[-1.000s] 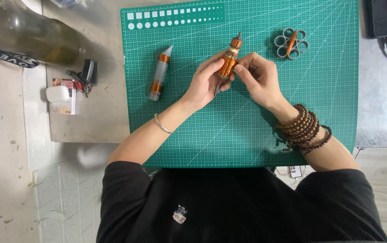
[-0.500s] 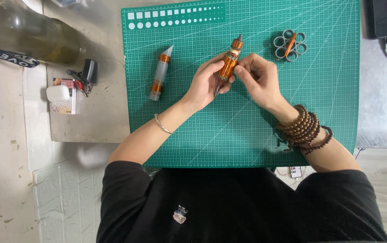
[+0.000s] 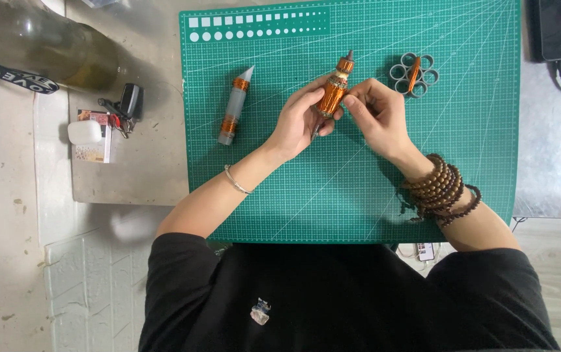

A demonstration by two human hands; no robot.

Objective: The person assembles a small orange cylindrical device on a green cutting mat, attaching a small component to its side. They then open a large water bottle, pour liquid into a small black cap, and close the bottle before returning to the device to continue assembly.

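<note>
Hands holding one copper-wound rotor, one grey cone-tipped cylinder beside, one green cutting mat

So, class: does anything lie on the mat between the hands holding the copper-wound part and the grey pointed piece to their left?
Nothing visible does. The left hand and right hand hold the copper-wound part; between them and the grey pointed piece is only bare green mat.

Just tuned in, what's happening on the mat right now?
A person holds a copper-wound motor rotor over the green cutting mat. The left hand grips its body while the right hand pinches at its side. A second grey rotor and a grey ring cluster lie untouched on the mat.
</note>
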